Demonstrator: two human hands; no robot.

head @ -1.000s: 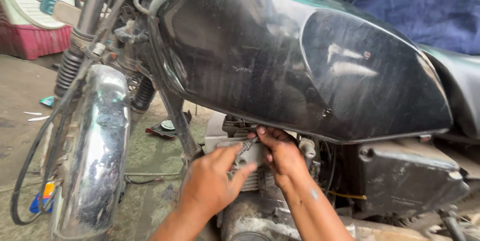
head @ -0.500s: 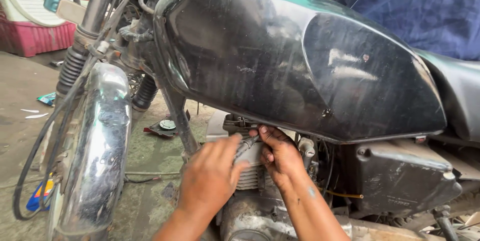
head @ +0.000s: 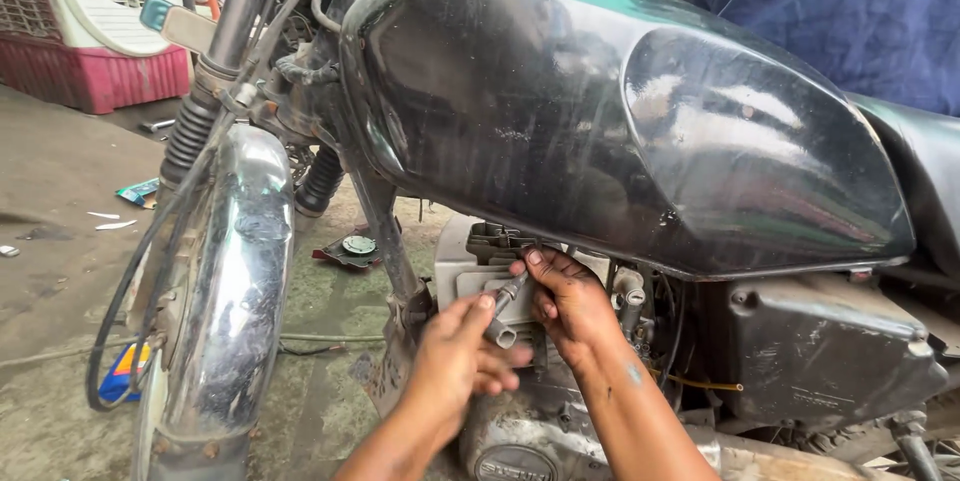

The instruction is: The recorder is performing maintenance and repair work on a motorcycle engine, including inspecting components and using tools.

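Note:
A motorcycle with a dark green-black fuel tank (head: 600, 121) fills the view. Both my hands are under the tank at the grey finned cylinder head (head: 470, 266). My left hand (head: 455, 356) grips the lower end of a short grey metal tube-shaped tool (head: 506, 309). My right hand (head: 570, 306) has its fingers curled around the tool's upper end, close against the engine. The tool slants up to the right, and what its tip meets is hidden by my fingers.
The chrome front mudguard (head: 235, 281) and fork (head: 235, 21) stand at left, with a black cable (head: 125, 291) looping down. A side cover (head: 820, 351) is at right. Small parts (head: 350, 249) lie on the concrete floor. An air cooler (head: 95, 11) stands at far left, and a person in blue stands behind the seat.
My hands have drawn slightly apart, and the metal tool now shows between them. The view has shifted a little to the right.

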